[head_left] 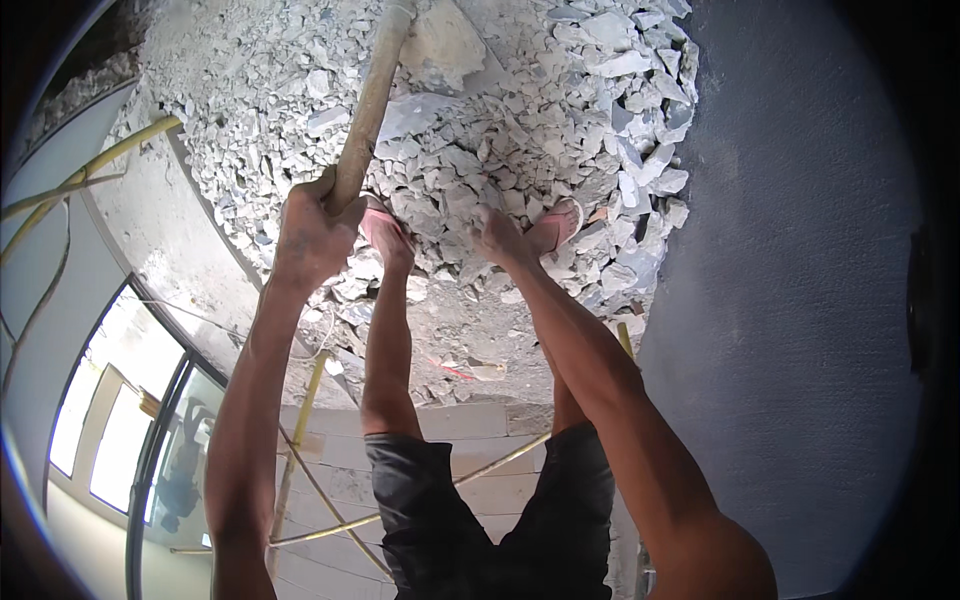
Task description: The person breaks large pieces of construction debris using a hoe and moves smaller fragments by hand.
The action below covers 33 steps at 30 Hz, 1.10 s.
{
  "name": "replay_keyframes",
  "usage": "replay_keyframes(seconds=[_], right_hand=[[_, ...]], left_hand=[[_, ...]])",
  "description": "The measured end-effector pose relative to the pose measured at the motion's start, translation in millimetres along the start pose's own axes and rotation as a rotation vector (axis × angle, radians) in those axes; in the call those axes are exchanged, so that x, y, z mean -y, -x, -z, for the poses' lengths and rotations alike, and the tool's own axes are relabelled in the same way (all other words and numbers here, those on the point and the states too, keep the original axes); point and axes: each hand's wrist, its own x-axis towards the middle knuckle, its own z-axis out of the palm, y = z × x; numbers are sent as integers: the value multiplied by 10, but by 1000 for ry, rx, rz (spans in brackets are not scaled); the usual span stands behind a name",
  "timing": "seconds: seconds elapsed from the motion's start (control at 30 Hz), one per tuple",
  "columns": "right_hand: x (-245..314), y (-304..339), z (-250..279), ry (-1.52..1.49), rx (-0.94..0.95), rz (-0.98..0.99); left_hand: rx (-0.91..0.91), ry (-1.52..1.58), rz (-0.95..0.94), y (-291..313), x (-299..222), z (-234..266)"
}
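Note:
My left hand is wrapped round the lower end of a long, pale wooden handle. The handle slants up and slightly right, past the top edge, so whatever tool it belongs to is out of sight. Lower and to the right, my right hand reaches down over broken rubble, between my two feet. Its fingers are curled in beside grey-white chunks; what they hold, if anything, cannot be made out. A large pale slab piece lies in the rubble to the right of the handle.
Pink sandals are on my feet, amid the rubble. A dark grey wall rises on the right. Yellowish poles cross at the left, others behind my legs. A glass window is at lower left.

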Motion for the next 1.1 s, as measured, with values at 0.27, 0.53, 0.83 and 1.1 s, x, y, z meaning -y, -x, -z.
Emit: replay_keyframes(seconds=[0.27,0.53,0.83,1.1], right_hand=[[333,-1722,-659,886,-139,292],[346,-1757,-743,1234,15,451],[-308,-1316,-337,1060,53,298],[-164,-1356,-402,1088,-57,384]], left_hand=[[-36,15,-43,13,-38,-207],[-80,70,24,8,287,137],[7,86,-17,-49,476,215],[0,113,-86,-12,785,252]])
